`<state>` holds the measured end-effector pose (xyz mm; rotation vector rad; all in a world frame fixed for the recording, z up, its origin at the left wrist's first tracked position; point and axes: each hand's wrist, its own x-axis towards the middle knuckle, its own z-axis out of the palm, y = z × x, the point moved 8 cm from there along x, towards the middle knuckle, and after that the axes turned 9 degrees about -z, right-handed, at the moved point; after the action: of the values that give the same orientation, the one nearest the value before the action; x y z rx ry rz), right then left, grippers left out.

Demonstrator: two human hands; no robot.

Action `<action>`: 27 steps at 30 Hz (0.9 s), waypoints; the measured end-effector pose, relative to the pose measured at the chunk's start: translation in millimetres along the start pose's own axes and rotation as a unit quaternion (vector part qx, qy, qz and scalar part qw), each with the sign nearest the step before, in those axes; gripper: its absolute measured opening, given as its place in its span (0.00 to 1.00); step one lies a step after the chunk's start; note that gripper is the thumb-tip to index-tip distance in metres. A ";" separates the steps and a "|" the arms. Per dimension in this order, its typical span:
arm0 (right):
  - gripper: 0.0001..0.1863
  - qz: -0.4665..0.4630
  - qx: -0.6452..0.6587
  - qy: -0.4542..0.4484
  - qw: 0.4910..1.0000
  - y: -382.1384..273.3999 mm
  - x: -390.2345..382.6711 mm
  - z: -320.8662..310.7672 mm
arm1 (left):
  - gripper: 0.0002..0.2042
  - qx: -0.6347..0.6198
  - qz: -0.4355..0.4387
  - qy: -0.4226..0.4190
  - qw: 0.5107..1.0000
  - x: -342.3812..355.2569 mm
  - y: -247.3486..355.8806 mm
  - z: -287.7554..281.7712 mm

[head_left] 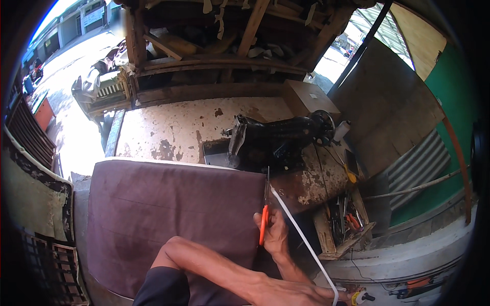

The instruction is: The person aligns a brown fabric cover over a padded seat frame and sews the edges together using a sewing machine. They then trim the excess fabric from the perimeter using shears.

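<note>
My right hand is closed round orange-handled scissors, whose blades point up along the right edge of a maroon fabric piece. A white cord or piping runs diagonally from near the blade tips to the bottom edge. My left arm crosses the lower middle, with my left hand at the bottom right beside the lower end of the white piping; its fingers are partly cut off, so its grip is unclear. A black sewing machine stands just beyond the fabric on a worn table.
A cardboard box and thread cone sit behind the machine. An open drawer of tools juts out at the right. A wooden rack rises behind the table; a board leans at right, a padded panel stands at left.
</note>
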<state>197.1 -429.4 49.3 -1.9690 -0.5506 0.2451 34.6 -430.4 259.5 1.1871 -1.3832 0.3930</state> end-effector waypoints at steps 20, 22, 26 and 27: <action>0.29 -0.076 0.600 -0.030 0.796 7.7 -79.6 -167.7 | 0.19 0.316 -0.283 0.005 0.906 -27.1 -114.9 -62.5; 0.19 -0.244 0.487 0.067 0.836 14.6 -110.2 -238.8 | 0.23 0.293 -0.333 -0.031 0.896 -35.9 -137.1 -59.5; 0.16 -0.067 0.332 0.462 0.820 91.4 -188.9 -374.5 | 0.30 0.282 -0.394 -0.169 0.859 -40.8 -142.7 -57.4; 0.22 0.001 0.168 0.523 0.836 116.5 -222.3 -401.5 | 0.32 0.278 -0.420 -0.258 0.825 -55.7 -149.0 -55.9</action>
<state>196.2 -899.0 110.1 -1.4593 0.2144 -0.6807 172.5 -424.9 162.5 2.3781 -1.0353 -0.2087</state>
